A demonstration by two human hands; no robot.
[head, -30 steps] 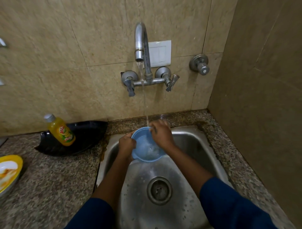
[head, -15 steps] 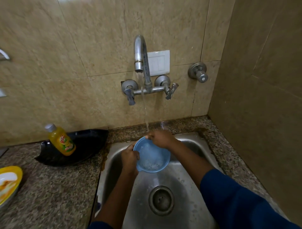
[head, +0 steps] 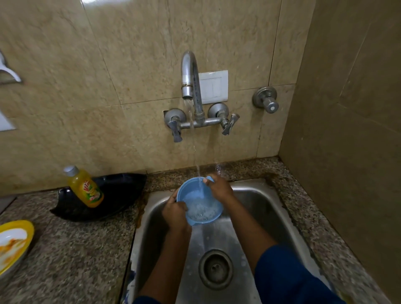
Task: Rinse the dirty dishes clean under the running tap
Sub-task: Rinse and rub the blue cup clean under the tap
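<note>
Centre frame: my right hand has slid to pinch far rim of blue bowl; left hand grips near side. Tap water pools inside; rinse progressing.

left hand + right hand grip blue bowl | under tap stream | over sink

Dim, warm light with glare on the upper wall tile; wide-angle edges bend, perhaps slightly blurred.
</note>
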